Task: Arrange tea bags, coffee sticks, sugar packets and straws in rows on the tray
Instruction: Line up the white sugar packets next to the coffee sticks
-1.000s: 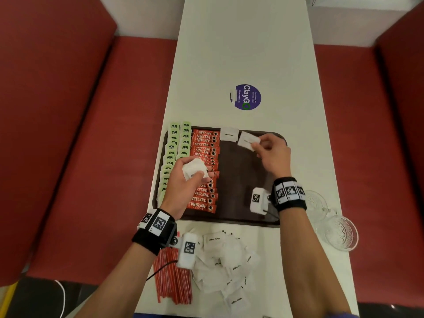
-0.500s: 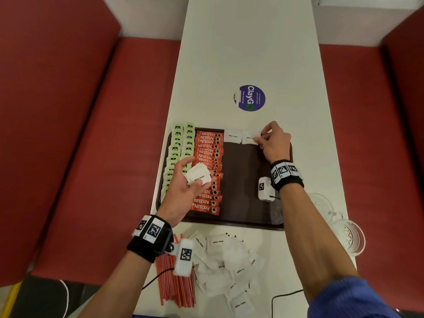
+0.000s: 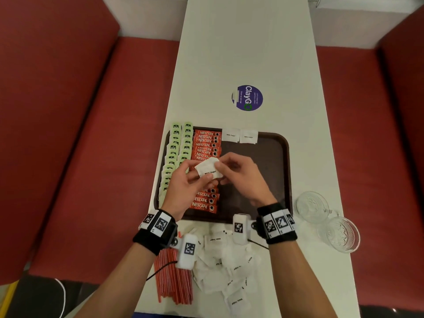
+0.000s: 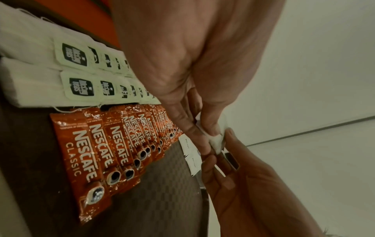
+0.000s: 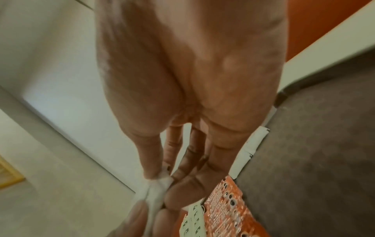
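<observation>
Both hands meet above the tray (image 3: 284,157): the left hand (image 3: 183,189) grips a small stack of sugar packets (image 3: 207,171), the right hand (image 3: 243,177) pinches its top one; 2 more packets (image 3: 239,135) lie along the tray's far edge

Head overhead; wrists close (shared tray (image 3: 285,157))

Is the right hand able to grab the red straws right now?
Probably not: the right hand pinches a sugar packet over the tray, and the straws lie behind the left forearm.
</observation>
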A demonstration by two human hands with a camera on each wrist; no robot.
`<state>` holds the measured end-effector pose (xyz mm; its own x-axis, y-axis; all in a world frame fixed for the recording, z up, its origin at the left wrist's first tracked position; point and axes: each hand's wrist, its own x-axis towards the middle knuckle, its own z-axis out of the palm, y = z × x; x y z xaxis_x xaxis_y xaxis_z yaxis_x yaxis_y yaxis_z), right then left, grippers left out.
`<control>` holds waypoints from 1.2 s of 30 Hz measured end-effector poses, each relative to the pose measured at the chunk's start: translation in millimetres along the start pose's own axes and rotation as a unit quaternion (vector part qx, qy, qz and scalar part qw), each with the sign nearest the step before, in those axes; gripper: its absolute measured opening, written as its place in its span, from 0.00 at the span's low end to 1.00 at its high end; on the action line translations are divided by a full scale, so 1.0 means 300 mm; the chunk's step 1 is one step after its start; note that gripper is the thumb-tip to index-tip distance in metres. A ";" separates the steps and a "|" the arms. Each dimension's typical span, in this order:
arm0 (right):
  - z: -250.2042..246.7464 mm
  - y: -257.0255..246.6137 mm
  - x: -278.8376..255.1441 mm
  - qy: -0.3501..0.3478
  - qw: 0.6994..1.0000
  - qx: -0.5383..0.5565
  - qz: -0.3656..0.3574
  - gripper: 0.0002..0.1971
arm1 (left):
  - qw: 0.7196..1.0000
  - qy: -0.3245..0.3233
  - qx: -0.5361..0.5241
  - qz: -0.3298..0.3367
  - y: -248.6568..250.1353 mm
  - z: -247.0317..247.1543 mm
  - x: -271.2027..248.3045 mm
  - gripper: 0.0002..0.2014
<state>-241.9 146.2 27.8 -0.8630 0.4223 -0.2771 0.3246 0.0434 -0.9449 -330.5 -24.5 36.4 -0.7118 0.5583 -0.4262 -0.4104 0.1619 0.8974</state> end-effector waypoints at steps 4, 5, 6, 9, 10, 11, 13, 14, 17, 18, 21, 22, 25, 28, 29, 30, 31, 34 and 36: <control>-0.010 0.015 -0.030 0.015 0.999 0.035 -0.004 0.05 | 0.999 0.016 0.045 0.000 -0.011 -0.006 0.011 0.17; -0.016 0.014 -0.036 0.015 0.999 0.047 -0.005 0.05 | 0.998 0.023 0.052 0.002 -0.011 -0.007 0.012 0.16; -0.022 0.016 -0.041 0.015 0.998 0.059 -0.006 0.06 | 0.998 0.031 0.057 0.004 -0.010 -0.008 0.014 0.16; -0.036 0.020 -0.044 0.009 0.997 0.076 -0.011 0.09 | 0.997 0.048 0.066 0.014 -0.012 -0.005 0.030 0.14; -0.040 0.021 -0.042 0.010 0.997 0.080 -0.011 0.09 | 0.996 0.048 0.071 0.021 -0.011 -0.001 0.035 0.13; -0.042 0.021 -0.040 0.011 0.996 0.084 -0.011 0.09 | 0.996 0.044 0.076 0.031 -0.009 0.003 0.041 0.12; -0.043 0.023 -0.038 0.021 0.996 0.086 -0.014 0.09 | 0.995 0.030 0.085 0.046 -0.001 0.008 0.050 0.11; -0.042 0.026 -0.036 0.029 0.996 0.086 -0.016 0.09 | 0.995 0.023 0.085 0.050 0.004 0.011 0.053 0.11; -0.038 0.032 -0.036 0.048 0.994 0.097 -0.013 0.10 | 0.995 0.010 0.077 0.056 0.013 0.014 0.058 0.11; -0.037 0.031 -0.037 0.051 0.994 0.101 -0.008 0.10 | 0.995 0.007 0.078 0.056 0.014 0.013 0.060 0.11; -0.047 0.037 -0.033 0.050 0.994 0.098 0.002 0.09 | 0.995 -0.002 0.085 0.054 0.013 0.007 0.066 0.10; -0.057 0.047 -0.026 0.060 0.995 0.085 0.005 0.08 | 0.995 -0.002 0.087 0.053 0.011 0.003 0.070 0.10; -0.127 0.127 0.038 0.172 0.985 0.001 0.029 0.06 | 0.994 0.023 0.092 0.048 0.003 -0.014 0.077 0.09; -0.221 0.200 0.136 0.271 0.959 -0.063 0.060 0.06 | 0.994 0.042 0.092 0.041 -0.009 -0.028 0.070 0.10; -0.245 0.210 0.169 0.285 0.953 -0.078 0.066 0.07 | 0.994 0.043 0.092 0.041 -0.013 -0.031 0.065 0.10; -0.262 0.217 0.202 0.295 0.949 -0.087 0.070 0.08 | 0.994 0.044 0.091 0.040 -0.018 -0.036 0.059 0.10; -0.274 0.223 0.232 0.300 0.947 -0.093 0.072 0.10 | 0.994 0.044 0.088 0.037 -0.023 -0.041 0.055 0.10; -0.287 0.232 0.296 0.287 0.950 -0.100 0.069 0.13 | 0.996 0.047 0.074 0.029 -0.036 -0.054 0.040 0.10; -0.288 0.241 0.317 0.278 0.951 -0.114 0.068 0.14 | 0.996 0.049 0.066 0.019 -0.038 -0.063 0.029 0.10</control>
<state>-267.0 267.7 -51.7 -0.4895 0.8490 -0.1992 0.5495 0.1229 -0.8264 -342.7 -36.8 20.4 -0.7802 0.4858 -0.3940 -0.3072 0.2511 0.9179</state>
